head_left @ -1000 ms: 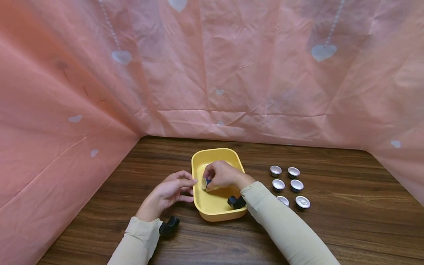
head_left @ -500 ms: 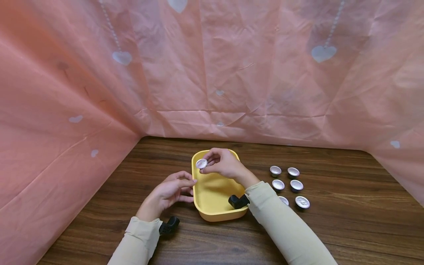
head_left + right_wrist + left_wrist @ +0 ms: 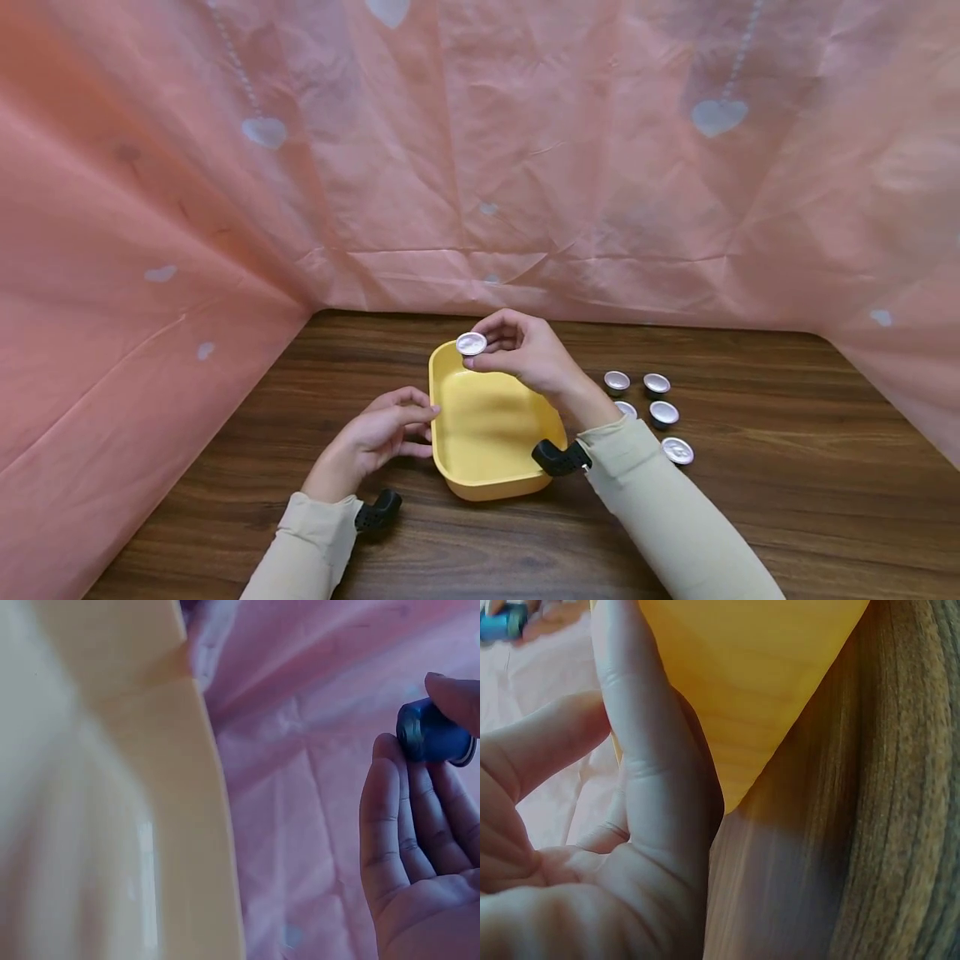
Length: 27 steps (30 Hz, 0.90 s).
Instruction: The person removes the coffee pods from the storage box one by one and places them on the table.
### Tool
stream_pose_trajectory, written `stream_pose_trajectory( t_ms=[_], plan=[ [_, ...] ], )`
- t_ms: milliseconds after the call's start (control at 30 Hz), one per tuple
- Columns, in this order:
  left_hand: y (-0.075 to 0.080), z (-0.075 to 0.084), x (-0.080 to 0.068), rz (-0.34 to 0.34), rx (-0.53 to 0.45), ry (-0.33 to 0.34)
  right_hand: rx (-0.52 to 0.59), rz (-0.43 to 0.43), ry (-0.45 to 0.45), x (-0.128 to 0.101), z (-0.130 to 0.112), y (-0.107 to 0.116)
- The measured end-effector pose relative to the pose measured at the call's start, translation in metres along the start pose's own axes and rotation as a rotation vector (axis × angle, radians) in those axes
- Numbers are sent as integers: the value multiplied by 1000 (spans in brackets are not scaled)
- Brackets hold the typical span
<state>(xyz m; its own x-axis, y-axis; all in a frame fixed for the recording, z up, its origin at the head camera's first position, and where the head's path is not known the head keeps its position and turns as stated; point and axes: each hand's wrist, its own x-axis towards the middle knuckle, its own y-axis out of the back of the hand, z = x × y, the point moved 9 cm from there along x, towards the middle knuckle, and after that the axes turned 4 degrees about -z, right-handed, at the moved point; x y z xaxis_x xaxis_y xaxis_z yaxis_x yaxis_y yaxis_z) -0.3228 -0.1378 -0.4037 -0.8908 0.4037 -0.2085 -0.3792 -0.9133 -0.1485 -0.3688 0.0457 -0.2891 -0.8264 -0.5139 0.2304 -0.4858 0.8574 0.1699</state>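
My right hand pinches a coffee capsule between thumb and fingers, above the far end of a yellow rectangular container. The capsule's silver foil lid faces up in the head view. In the right wrist view its dark blue body shows between the thumb and the fingertips. My left hand is at the container's left side, with loosely extended fingers touching the wall and rim. The left wrist view shows a straight finger lying along the yellow wall.
Several more capsules stand foil side up on the wooden table, right of the container. My right sleeve covers part of that area. Pink curtains hang behind and at the left. A black wrist camera overhangs the container's near right corner.
My right hand has lifted the capsule from inside the container to above its far rim, turning its foil lid upward. The left hand stays at the container's side. The head view has shifted slightly.
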Motion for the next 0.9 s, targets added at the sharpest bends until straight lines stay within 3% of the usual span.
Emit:
stream_pose_trajectory(
  t_ms=[167, 467, 667, 900],
  plan=[
    [0, 0, 1, -2, 5, -7, -23, 42, 37, -22, -10, 23],
    [12, -3, -9, 36, 39, 27, -17, 163, -23, -55, -4, 52],
    [14, -2, -12, 27, 14, 30, -102, 205, -11, -71, -13, 70],
    [14, -1, -13, 21, 1, 26, -196, 270, -25, -97, -12, 110]
  ],
)
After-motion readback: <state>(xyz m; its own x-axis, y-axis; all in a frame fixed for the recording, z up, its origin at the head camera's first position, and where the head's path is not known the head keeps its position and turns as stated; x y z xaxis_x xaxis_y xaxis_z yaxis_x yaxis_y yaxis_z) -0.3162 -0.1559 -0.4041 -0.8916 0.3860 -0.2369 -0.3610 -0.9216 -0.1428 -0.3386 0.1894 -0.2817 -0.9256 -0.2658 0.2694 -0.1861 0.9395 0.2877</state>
